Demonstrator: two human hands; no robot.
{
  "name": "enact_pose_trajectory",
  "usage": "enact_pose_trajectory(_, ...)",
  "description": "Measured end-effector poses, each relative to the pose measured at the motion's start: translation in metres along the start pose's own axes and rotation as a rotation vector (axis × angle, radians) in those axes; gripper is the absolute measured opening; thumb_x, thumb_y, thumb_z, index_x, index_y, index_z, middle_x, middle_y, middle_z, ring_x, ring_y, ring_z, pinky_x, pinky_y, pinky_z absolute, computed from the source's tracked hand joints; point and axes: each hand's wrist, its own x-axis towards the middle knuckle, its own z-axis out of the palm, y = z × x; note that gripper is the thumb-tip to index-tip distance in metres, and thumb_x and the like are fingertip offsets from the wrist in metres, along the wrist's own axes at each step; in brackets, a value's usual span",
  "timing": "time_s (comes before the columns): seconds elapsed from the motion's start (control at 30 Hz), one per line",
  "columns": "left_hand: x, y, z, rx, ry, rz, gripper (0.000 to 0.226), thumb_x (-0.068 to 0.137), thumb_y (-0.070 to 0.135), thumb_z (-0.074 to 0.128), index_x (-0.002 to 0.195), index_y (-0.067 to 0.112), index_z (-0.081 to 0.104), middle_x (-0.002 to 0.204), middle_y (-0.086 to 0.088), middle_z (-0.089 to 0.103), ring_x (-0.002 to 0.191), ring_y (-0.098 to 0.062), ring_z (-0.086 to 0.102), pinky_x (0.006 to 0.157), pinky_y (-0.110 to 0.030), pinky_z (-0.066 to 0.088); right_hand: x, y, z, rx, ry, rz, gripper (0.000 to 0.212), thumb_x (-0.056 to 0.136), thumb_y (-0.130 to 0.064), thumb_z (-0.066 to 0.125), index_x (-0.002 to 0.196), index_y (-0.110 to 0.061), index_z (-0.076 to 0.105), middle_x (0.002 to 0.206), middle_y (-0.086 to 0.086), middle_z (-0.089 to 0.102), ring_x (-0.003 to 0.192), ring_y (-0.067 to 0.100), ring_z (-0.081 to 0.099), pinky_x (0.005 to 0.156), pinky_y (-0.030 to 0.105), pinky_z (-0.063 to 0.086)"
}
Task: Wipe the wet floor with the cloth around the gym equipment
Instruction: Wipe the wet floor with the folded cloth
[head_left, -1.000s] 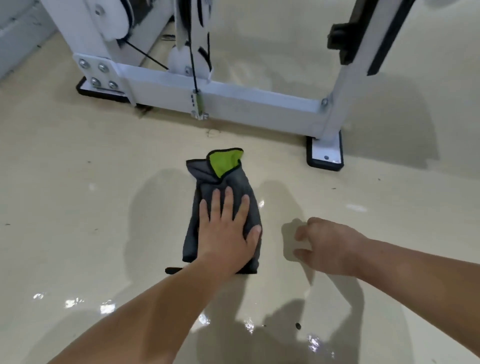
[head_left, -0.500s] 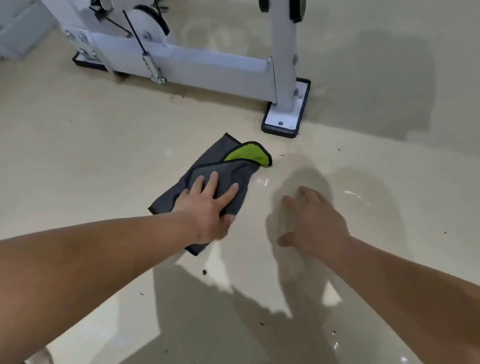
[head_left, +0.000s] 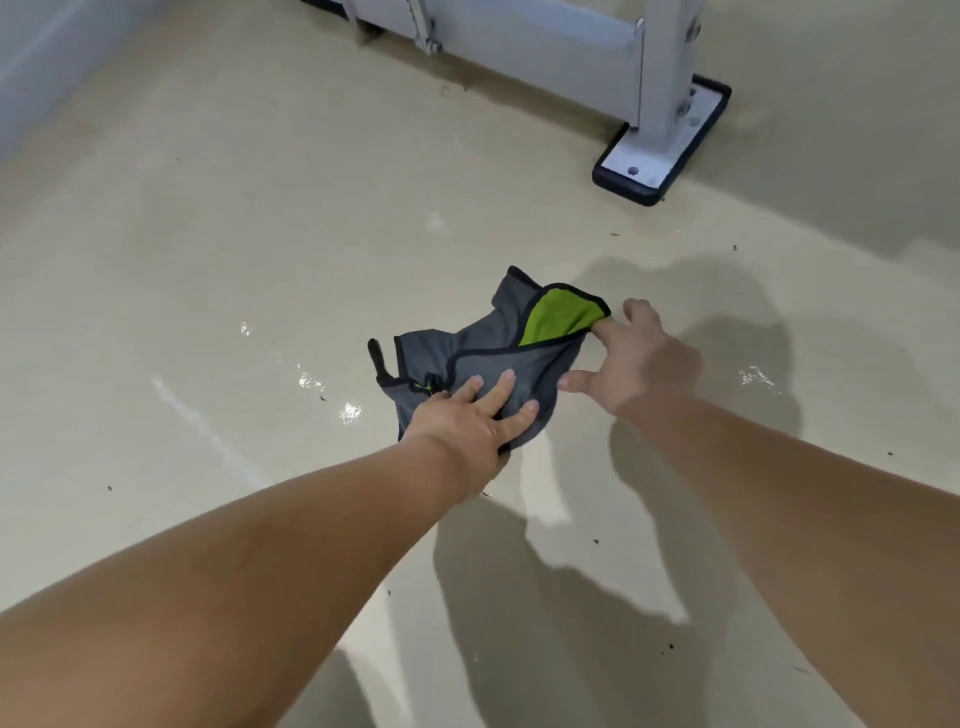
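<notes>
Cloth (head_left: 483, 358), grey with black edging and a green inner face folded open at its far corner, lies crumpled on the beige floor (head_left: 208, 260) near the middle of the view. No container is in view; the cloth holds nothing.

Left hand (head_left: 470, 423) lies palm down on the near end of the cloth, fingers (head_left: 501, 387) spread and extended flat, pressing the fabric to the floor rather than gripping it.

Right hand (head_left: 636, 361) is at the right edge of the cloth. Its fingers are partly curled. One finger touches the cloth just below the green flap, and the thumb (head_left: 574, 382) points at the grey edge lower down. Whether fabric is pinched between them cannot be told.

Water (head_left: 349, 413) shows as bright glints on the floor just left of the cloth and again to the right of the right hand. Small dark specks are scattered on the surface.

Gym equipment frame (head_left: 571, 57), white metal, runs across the top of the view. Its upright stands on a bolted foot plate (head_left: 654, 161) with a black pad beneath, well apart from the cloth, beyond it and to the right. A pale wall (head_left: 47, 62) is at the upper left.
</notes>
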Motion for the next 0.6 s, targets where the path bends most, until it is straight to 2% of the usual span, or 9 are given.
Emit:
enact_pose_trajectory(0.07,0.004,-0.007,0.002,0.022,0.019,0.021,0.071,0.111,0.032,0.031,0.161,0.044,-0.017,0.171,0.003,-0.028,0.161,-0.027,-0.007,0.129,-0.048,0.012,0.000,0.001,-0.002,-0.023,-0.039,0.003,0.065,0.076,-0.068,0.072,0.128,-0.030,0.059,0.148,0.002,0.035,0.131,0.024,0.046,0.080,0.035,0.042)
enact_pose_trajectory(0.17,0.002,-0.012,0.016,0.005,0.118,0.036,0.073,0.110,0.028,0.035,0.161,0.045,-0.015,0.172,0.006,-0.023,0.162,-0.023,-0.004,0.128,-0.045,0.017,0.001,-0.002,-0.006,-0.100,-0.118,0.041,0.064,0.076,-0.067,0.071,0.126,-0.030,0.056,0.135,0.000,0.041,0.128,0.023,0.046,0.086,0.039,0.049)
enact_pose_trajectory(0.23,-0.003,-0.014,0.027,-0.014,0.176,0.056,0.074,0.110,0.023,0.036,0.163,0.044,-0.011,0.173,0.006,-0.019,0.162,-0.022,-0.002,0.127,-0.043,0.021,-0.006,-0.010,-0.002,-0.058,-0.106,0.066,0.054,0.077,-0.056,0.070,0.118,-0.023,0.056,0.121,0.001,0.045,0.122,0.026,0.049,0.086,0.042,0.051)
enact_pose_trajectory(0.3,-0.014,-0.023,0.044,-0.020,0.240,0.074,0.077,0.109,0.018,0.040,0.164,0.044,-0.008,0.174,0.006,-0.016,0.162,-0.023,0.002,0.121,-0.042,0.029,-0.023,-0.029,0.006,-0.049,-0.033,0.075,0.035,0.084,-0.041,0.062,0.107,-0.016,0.054,0.113,0.005,0.047,0.109,0.031,0.055,0.081,0.040,0.048)
enact_pose_trajectory(0.37,-0.036,-0.034,0.074,0.007,0.239,0.117,0.079,0.108,0.018,0.043,0.164,0.043,-0.006,0.175,0.005,-0.014,0.161,-0.023,0.005,0.115,-0.041,0.036,-0.052,-0.059,0.020,-0.074,-0.047,0.026,0.023,0.084,-0.035,0.055,0.096,-0.016,0.052,0.106,0.007,0.050,0.095,0.032,0.055,0.078,0.038,0.048)
enact_pose_trajectory(0.43,-0.064,-0.054,0.112,0.037,0.199,0.146,0.079,0.108,0.019,0.045,0.164,0.043,-0.005,0.175,0.004,-0.014,0.161,-0.024,0.006,0.114,-0.042,0.038,-0.079,-0.097,0.033,-0.143,-0.178,-0.069,0.031,0.079,-0.045,0.053,0.094,-0.019,0.055,0.102,0.004,0.057,0.092,0.028,0.059,0.081,0.039,0.054)
enact_pose_trajectory(0.5,-0.091,-0.082,0.150,0.051,0.179,0.182,0.076,0.108,0.020,0.043,0.165,0.042,-0.003,0.174,0.003,-0.015,0.161,-0.025,0.006,0.116,-0.044,0.038,-0.095,-0.136,0.038,-0.315,-0.359,-0.150,0.030,0.080,-0.053,0.054,0.089,-0.024,0.056,0.095,-0.002,0.061,0.090,0.023,0.061,0.080,0.036,0.054)
enact_pose_trajectory(0.6,-0.138,-0.119,0.218,0.058,0.148,0.230,0.067,0.111,0.029,0.036,0.165,0.039,0.000,0.175,0.000,-0.013,0.160,-0.029,0.009,0.119,-0.047,0.034,-0.119,-0.203,0.041,-0.450,-0.570,-0.283,0.028,0.088,-0.051,0.055,0.083,-0.024,0.057,0.086,-0.005,0.062,0.083,0.019,0.061,0.074,0.034,0.050)
